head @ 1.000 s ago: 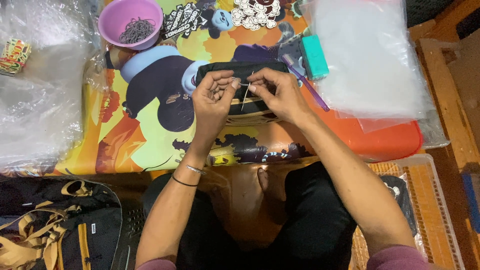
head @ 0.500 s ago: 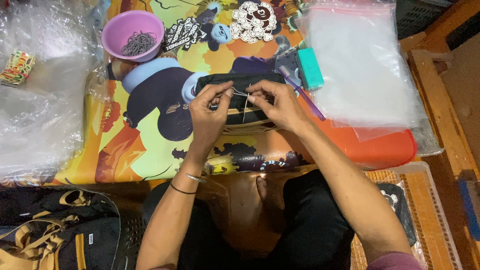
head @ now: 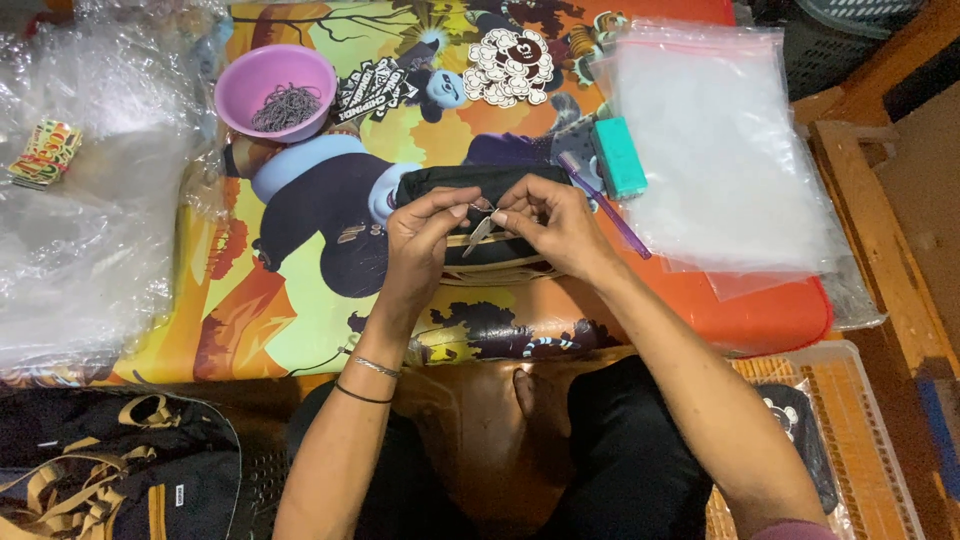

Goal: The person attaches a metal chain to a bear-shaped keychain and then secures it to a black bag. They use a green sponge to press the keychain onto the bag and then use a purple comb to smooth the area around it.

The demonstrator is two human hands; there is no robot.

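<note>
My left hand point(head: 420, 240) and my right hand point(head: 548, 225) meet over a black fabric pouch point(head: 470, 182) lying on a colourful cartoon-printed table point(head: 300, 330). Both hands pinch a small silver metal tag point(head: 478, 234) with a tiny ring, held between thumb and forefinger tips just above the pouch. The pouch's lower part is hidden behind my hands.
A purple bowl point(head: 275, 92) of small metal rings stands at the back left. A teal block point(head: 619, 157) and a purple toothbrush point(head: 605, 205) lie right of the pouch, beside clear plastic zip bags point(head: 725, 150). More crumpled plastic point(head: 80, 210) lies left. A black bag with tan straps point(head: 110, 480) sits below left.
My hands have stayed over the pouch, fingertips working closer together on the small metal tag. The camera view shifted slightly.
</note>
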